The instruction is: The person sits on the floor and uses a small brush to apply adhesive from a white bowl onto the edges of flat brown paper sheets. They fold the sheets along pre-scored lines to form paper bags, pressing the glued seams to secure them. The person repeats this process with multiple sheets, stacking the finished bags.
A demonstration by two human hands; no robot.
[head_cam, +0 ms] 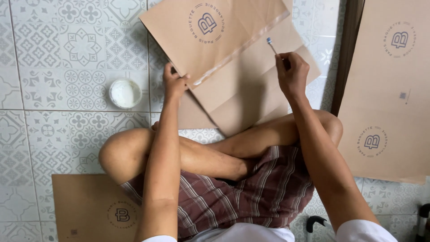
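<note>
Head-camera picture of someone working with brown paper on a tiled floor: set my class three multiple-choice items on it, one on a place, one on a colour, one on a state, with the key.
1. Where is the small round tub?
A. On the tiles, to the left of the left hand
B. On the person's lap
C. On top of the brown paper

2. What colour is the stuff in the tub?
A. Red
B. White
C. Black

3. What is the right hand doing?
A. Lying flat and empty
B. Holding a thin brush
C. Gripping the tub

Key: 1 A, the tub stands on the floor tiles left of the left hand. 2 B, its contents look white. 3 B, the fingers pinch a thin brush above the brown paper sheet, whose edge the left hand presses.
</note>
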